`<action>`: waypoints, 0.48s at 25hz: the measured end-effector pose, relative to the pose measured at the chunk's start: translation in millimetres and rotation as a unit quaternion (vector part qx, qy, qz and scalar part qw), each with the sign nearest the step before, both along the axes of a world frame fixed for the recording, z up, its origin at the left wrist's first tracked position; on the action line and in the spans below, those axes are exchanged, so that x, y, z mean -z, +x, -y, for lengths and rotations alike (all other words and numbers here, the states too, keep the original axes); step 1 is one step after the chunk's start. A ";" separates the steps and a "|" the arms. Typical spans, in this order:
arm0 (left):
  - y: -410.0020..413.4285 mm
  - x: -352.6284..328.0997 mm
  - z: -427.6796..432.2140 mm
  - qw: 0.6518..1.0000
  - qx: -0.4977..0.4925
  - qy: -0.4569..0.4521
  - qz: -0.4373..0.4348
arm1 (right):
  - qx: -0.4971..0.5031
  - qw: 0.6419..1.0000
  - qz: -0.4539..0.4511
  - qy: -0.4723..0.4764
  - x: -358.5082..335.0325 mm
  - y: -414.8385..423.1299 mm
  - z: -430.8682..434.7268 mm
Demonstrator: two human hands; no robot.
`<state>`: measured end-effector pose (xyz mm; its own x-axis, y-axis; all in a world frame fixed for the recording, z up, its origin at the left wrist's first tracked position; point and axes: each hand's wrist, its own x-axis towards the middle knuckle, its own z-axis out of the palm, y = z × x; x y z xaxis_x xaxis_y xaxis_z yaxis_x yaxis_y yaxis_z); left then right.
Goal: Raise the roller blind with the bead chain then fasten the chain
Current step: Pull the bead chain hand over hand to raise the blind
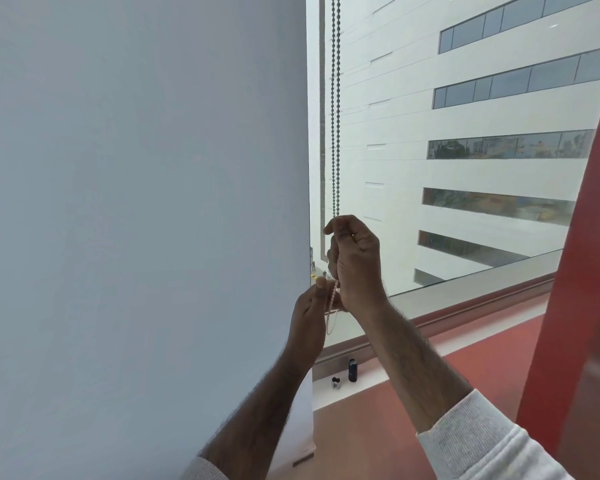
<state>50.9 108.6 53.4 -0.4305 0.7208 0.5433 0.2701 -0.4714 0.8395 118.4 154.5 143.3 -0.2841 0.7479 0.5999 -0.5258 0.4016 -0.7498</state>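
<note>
A pale grey roller blind [142,202] covers the left half of the view, hanging down past the sill. Its bead chain [335,116] drops as two dark strands beside the blind's right edge, in front of the window glass. My right hand [355,261] is closed around the chain at its lower end. Just below and to the left, my left hand [309,317] pinches the chain's bottom loop [331,317], which looks pale where it hangs between my hands.
A grey window sill [465,289] and a red ledge [499,348] run along the bottom right. A dark small cylinder [352,370] and a little metal fitting [336,382] sit by the frame below my hands. A red column [575,306] rises at right.
</note>
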 end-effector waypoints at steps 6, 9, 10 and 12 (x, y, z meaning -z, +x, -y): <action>-20.8 -69.2 -3.9 0.990 0.055 0.080 0.106 | 0.008 0.999 0.048 -0.012 59.2 -4.5 3.2; -16.1 -94.3 -3.6 0.982 0.126 0.070 0.118 | 0.009 0.997 0.076 -0.033 77.2 -4.7 1.4; -13.0 -99.4 -3.6 0.981 0.139 0.069 0.117 | 0.009 0.996 0.081 -0.033 79.7 -3.8 0.9; -6.4 -102.0 -5.2 0.983 0.124 0.083 0.105 | 0.008 0.996 0.086 -0.024 79.6 -2.6 2.9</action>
<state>44.5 113.9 155.4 -0.3680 0.7261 0.5809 -0.0409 -0.6368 0.7700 115.9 151.5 63.7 -0.3671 0.7793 0.5078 -0.3824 0.3713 -0.8461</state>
